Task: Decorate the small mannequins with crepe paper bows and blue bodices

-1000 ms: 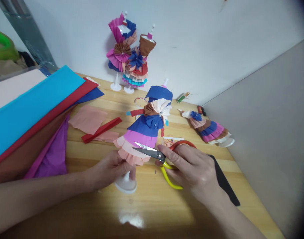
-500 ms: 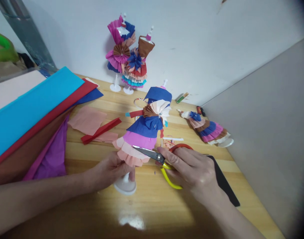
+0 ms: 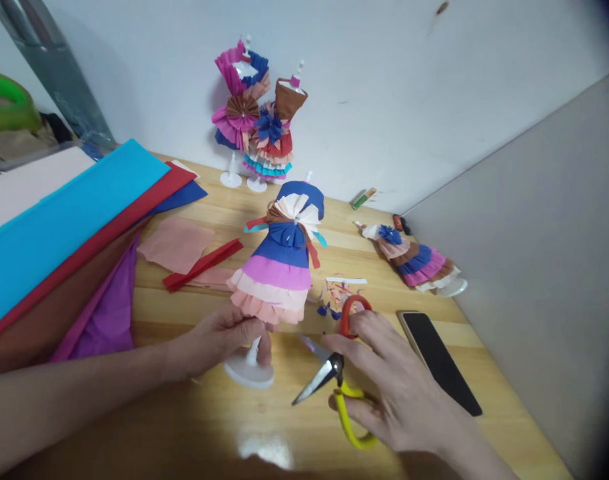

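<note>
While the stand (image 3: pixel 249 360) is gripped by the left hand (image 3: pixel 224 337), open scissors (image 3: pixel 334 380) are clasped in the right hand (image 3: pixel 389 393). The paper dress (image 3: pixel 279 267) above the left hand could be snagged if the blades are swung leftward.

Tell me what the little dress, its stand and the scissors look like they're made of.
Dress: seemingly crepe or tissue paper, matte, in pleated, ruffled layers. Stand, gripped by the left hand: probably white plastic, smooth, slightly shiny. Scissors in the right hand: bare grey metal blades, glossy red and yellow handles, possibly plastic-coated.

Glossy varnished wooden table (image 3: pixel 284 427), matt crepe-paper dress (image 3: pixel 277 273) on smooth white plastic stand (image 3: pixel 248 370), shiny metal scissor blades (image 3: pixel 317 377).
</note>
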`<action>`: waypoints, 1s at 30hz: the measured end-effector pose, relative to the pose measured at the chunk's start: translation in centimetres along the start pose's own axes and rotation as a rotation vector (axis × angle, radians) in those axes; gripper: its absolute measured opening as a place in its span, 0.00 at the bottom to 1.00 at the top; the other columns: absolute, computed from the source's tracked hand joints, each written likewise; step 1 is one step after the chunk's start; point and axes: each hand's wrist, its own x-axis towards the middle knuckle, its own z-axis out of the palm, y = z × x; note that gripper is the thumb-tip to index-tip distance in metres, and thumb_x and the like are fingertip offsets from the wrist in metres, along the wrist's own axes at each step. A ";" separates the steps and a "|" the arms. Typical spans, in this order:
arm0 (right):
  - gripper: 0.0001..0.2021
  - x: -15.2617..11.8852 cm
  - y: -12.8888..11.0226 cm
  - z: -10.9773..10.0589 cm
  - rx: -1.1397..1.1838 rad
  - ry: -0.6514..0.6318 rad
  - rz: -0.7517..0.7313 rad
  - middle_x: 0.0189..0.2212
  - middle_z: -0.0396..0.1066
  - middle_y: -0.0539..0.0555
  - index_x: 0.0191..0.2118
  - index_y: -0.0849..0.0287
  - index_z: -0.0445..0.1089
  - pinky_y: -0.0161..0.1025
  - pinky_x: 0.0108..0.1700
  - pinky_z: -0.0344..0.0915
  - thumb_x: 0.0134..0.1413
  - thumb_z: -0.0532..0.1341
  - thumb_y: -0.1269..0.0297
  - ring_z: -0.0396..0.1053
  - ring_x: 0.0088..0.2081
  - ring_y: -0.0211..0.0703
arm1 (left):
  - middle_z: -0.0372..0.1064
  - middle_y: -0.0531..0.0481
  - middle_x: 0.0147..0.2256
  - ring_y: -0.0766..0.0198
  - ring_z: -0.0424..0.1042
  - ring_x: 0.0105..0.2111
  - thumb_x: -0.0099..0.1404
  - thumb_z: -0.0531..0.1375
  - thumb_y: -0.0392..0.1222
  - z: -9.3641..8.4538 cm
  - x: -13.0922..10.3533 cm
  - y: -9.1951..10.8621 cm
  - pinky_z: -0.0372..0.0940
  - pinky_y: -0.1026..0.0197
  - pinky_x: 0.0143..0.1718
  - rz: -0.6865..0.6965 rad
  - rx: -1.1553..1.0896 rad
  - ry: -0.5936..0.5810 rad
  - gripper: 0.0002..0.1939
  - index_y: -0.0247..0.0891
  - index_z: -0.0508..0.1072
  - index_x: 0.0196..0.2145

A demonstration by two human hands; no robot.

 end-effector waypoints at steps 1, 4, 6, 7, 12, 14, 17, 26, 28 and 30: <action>0.14 -0.5 -0.1 0.2 -0.001 -0.010 0.028 0.31 0.66 0.57 0.44 0.63 0.70 0.43 0.33 0.64 0.50 0.58 0.65 0.64 0.32 0.47 | 0.70 0.48 0.26 0.68 0.63 0.25 0.62 0.55 0.67 -0.1 0.0 0.0 0.55 0.66 0.26 0.011 -0.002 -0.003 0.31 0.33 0.73 0.26; 0.15 -1.6 -0.3 0.6 0.040 0.055 0.074 0.32 0.68 0.56 0.47 0.63 0.69 0.40 0.33 0.66 0.52 0.58 0.69 0.66 0.32 0.44 | 0.70 0.48 0.26 0.68 0.63 0.25 0.61 0.54 0.68 0.0 0.0 0.3 0.56 0.65 0.26 0.035 -0.014 0.009 0.31 0.33 0.73 0.25; 0.19 -1.7 -0.4 0.6 0.047 0.151 0.098 0.32 0.68 0.56 0.52 0.63 0.67 0.38 0.32 0.67 0.53 0.59 0.71 0.67 0.33 0.43 | 0.70 0.48 0.26 0.68 0.62 0.24 0.61 0.55 0.68 0.1 -0.1 0.7 0.55 0.66 0.26 0.019 -0.001 0.008 0.31 0.33 0.73 0.26; 0.20 -1.5 -0.5 0.6 0.032 0.192 0.103 0.32 0.67 0.56 0.54 0.63 0.66 0.37 0.31 0.66 0.53 0.59 0.73 0.67 0.33 0.43 | 0.70 0.48 0.26 0.69 0.61 0.24 0.61 0.55 0.67 0.2 -0.1 0.8 0.55 0.66 0.25 0.005 0.016 0.005 0.30 0.33 0.73 0.26; 0.18 0.0 -0.1 0.7 -0.019 0.119 -0.002 0.29 0.66 0.53 0.54 0.63 0.67 0.37 0.30 0.66 0.59 0.58 0.70 0.65 0.31 0.42 | 0.69 0.48 0.25 0.69 0.61 0.24 0.62 0.56 0.64 0.3 -0.2 0.7 0.55 0.66 0.25 -0.024 0.026 0.056 0.27 0.33 0.73 0.28; 0.16 0.1 0.0 1.3 -0.002 0.035 -0.037 0.29 0.68 0.54 0.53 0.63 0.67 0.38 0.32 0.67 0.60 0.56 0.69 0.66 0.31 0.42 | 0.69 0.49 0.25 0.68 0.62 0.24 0.61 0.57 0.64 0.2 -0.1 0.6 0.57 0.65 0.26 -0.023 0.010 0.102 0.27 0.33 0.72 0.28; 0.14 -0.6 0.1 2.4 0.036 -0.070 0.047 0.32 0.71 0.57 0.50 0.63 0.66 0.42 0.36 0.70 0.57 0.56 0.71 0.69 0.33 0.45 | 0.66 0.50 0.24 0.69 0.61 0.23 0.64 0.56 0.60 0.0 0.0 0.7 0.56 0.66 0.26 0.053 0.076 0.183 0.25 0.33 0.72 0.25; 0.11 -1.7 -1.9 3.5 -0.084 -0.383 0.301 0.28 0.72 0.55 0.39 0.61 0.69 0.42 0.30 0.66 0.46 0.59 0.72 0.71 0.29 0.48 | 0.63 0.51 0.23 0.68 0.59 0.23 0.67 0.52 0.58 -0.1 0.2 0.3 0.54 0.64 0.25 0.106 0.148 0.226 0.26 0.33 0.72 0.24; 0.16 -1.2 -2.4 2.8 -0.082 -0.391 0.275 0.28 0.73 0.55 0.45 0.62 0.69 0.42 0.28 0.66 0.47 0.61 0.68 0.71 0.27 0.48 | 0.63 0.51 0.23 0.68 0.59 0.24 0.67 0.52 0.58 -0.1 0.1 0.4 0.54 0.64 0.26 0.102 0.158 0.218 0.26 0.33 0.72 0.25; 0.15 -0.6 -2.8 1.9 -0.038 -0.336 0.226 0.28 0.73 0.54 0.46 0.63 0.69 0.41 0.25 0.65 0.50 0.61 0.67 0.71 0.25 0.46 | 0.64 0.51 0.24 0.68 0.59 0.24 0.66 0.52 0.58 0.1 0.1 0.6 0.54 0.64 0.26 0.108 0.154 0.212 0.25 0.34 0.72 0.25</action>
